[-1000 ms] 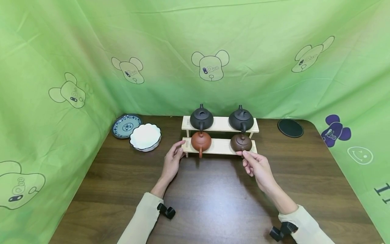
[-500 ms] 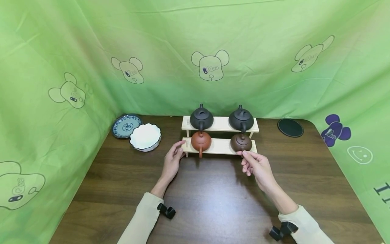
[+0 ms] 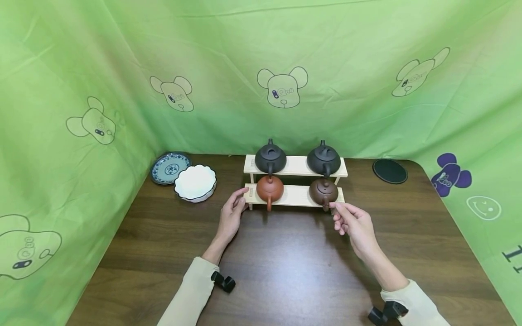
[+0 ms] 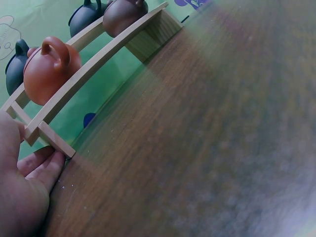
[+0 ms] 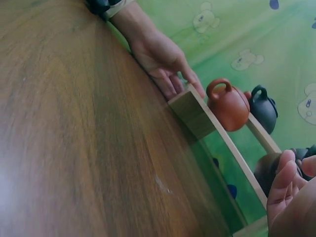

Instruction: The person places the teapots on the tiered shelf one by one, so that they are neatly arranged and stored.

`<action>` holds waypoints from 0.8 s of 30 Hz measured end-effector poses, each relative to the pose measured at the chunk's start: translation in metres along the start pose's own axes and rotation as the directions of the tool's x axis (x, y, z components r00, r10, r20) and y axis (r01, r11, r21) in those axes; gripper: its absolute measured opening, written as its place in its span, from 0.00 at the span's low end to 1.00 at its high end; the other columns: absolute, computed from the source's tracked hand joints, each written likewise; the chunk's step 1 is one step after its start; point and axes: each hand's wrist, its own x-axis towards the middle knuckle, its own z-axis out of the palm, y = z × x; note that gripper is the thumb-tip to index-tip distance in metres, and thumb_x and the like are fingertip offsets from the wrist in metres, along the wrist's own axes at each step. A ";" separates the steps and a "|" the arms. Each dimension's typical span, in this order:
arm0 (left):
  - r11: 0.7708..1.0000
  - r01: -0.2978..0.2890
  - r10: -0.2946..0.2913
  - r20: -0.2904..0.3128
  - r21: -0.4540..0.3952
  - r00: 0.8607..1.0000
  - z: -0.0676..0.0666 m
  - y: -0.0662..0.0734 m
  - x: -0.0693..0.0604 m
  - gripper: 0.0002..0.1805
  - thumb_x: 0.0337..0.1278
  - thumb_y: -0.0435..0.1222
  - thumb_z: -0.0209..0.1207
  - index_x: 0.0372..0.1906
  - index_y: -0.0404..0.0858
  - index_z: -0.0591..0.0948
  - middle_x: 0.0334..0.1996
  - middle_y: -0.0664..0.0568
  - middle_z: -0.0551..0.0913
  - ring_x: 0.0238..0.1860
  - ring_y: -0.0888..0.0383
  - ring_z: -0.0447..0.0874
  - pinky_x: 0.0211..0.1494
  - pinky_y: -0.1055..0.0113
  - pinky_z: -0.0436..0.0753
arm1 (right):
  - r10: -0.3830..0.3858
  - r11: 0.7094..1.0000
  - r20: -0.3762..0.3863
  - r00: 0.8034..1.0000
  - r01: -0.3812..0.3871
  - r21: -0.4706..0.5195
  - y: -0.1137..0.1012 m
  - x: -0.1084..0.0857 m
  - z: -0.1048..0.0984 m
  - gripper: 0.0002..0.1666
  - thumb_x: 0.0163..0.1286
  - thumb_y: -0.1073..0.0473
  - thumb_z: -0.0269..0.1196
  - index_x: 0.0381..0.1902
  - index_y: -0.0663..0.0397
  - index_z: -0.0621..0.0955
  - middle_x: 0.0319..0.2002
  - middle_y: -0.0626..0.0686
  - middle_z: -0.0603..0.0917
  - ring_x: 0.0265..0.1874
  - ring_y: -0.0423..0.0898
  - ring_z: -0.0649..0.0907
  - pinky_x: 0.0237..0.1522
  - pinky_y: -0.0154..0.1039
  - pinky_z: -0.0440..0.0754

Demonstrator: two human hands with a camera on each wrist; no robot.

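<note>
A dark brown teapot [image 3: 323, 191] sits upright on the right of the lower shelf of a pale wooden two-tier rack [image 3: 297, 195], its handle toward me. My right hand [image 3: 356, 225] is just right of that handle, holding nothing; its fingertips are apart in the right wrist view. A reddish-brown teapot [image 3: 269, 188] stands on the left of the same shelf. My left hand [image 3: 230, 219] touches the rack's left end with extended fingers; in the left wrist view they lie against the rack's leg [image 4: 57, 140]. Two black teapots, a left one [image 3: 270, 158] and a right one [image 3: 324, 160], stand on the upper shelf.
At the back left, a blue patterned plate [image 3: 170, 168] lies beside a white scalloped dish [image 3: 195, 183]. A black oval mat [image 3: 390, 171] lies at the back right. Green printed cloth [image 3: 281, 122] surrounds the brown wooden table [image 3: 281, 271].
My right hand has let go of the dark brown teapot's handle and shifted a little to the right. The left hand stays at the rack's end.
</note>
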 end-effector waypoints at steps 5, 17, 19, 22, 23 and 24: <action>1.000 -0.013 0.013 -0.031 -0.009 0.999 0.000 0.000 0.000 0.19 0.89 0.32 0.52 0.72 0.33 0.81 0.71 0.39 0.83 0.62 0.58 0.85 0.65 0.65 0.89 | -0.033 0.999 0.023 0.999 0.033 -0.003 -0.001 -0.001 -0.012 0.15 0.89 0.59 0.59 0.49 0.53 0.92 0.26 0.45 0.80 0.20 0.35 0.78 0.19 0.24 0.75; 0.999 -0.046 0.048 -0.180 0.014 0.982 0.005 0.010 -0.008 0.16 0.82 0.24 0.56 0.66 0.27 0.83 0.63 0.33 0.86 0.59 0.54 0.89 0.61 0.69 0.90 | -0.030 0.999 -0.035 0.999 0.029 -0.039 -0.008 -0.005 -0.043 0.14 0.88 0.59 0.61 0.50 0.51 0.93 0.25 0.44 0.82 0.20 0.35 0.79 0.18 0.25 0.75; 0.997 -0.074 0.078 -0.191 0.031 0.978 0.002 0.011 -0.009 0.16 0.80 0.24 0.57 0.65 0.28 0.85 0.62 0.33 0.87 0.58 0.53 0.90 0.59 0.71 0.89 | -0.035 0.999 -0.043 0.998 0.033 -0.037 -0.010 -0.006 -0.048 0.13 0.88 0.59 0.61 0.51 0.52 0.93 0.25 0.45 0.82 0.20 0.35 0.79 0.18 0.25 0.75; 0.993 -0.107 0.114 -0.178 0.048 0.977 -0.005 0.010 -0.008 0.16 0.80 0.27 0.59 0.65 0.30 0.85 0.61 0.32 0.87 0.59 0.47 0.90 0.59 0.71 0.89 | -0.046 0.998 -0.057 0.997 0.044 -0.035 -0.014 -0.005 -0.056 0.13 0.87 0.59 0.62 0.51 0.52 0.93 0.25 0.45 0.83 0.20 0.36 0.80 0.18 0.26 0.76; 0.992 -0.115 0.124 -0.171 0.057 0.977 -0.009 0.007 -0.008 0.16 0.80 0.28 0.60 0.65 0.31 0.86 0.61 0.32 0.87 0.60 0.46 0.90 0.59 0.71 0.89 | -0.052 0.998 -0.062 0.997 0.050 -0.038 -0.015 -0.005 -0.059 0.13 0.87 0.59 0.62 0.52 0.52 0.93 0.25 0.45 0.83 0.20 0.36 0.80 0.18 0.26 0.76; 0.990 -0.120 0.129 -0.159 0.069 0.979 -0.012 0.005 -0.007 0.16 0.81 0.29 0.60 0.65 0.32 0.86 0.62 0.32 0.87 0.60 0.45 0.90 0.60 0.71 0.89 | -0.059 0.998 -0.068 0.996 0.056 -0.042 -0.017 -0.004 -0.061 0.12 0.87 0.59 0.63 0.52 0.52 0.93 0.25 0.45 0.84 0.20 0.36 0.81 0.18 0.26 0.76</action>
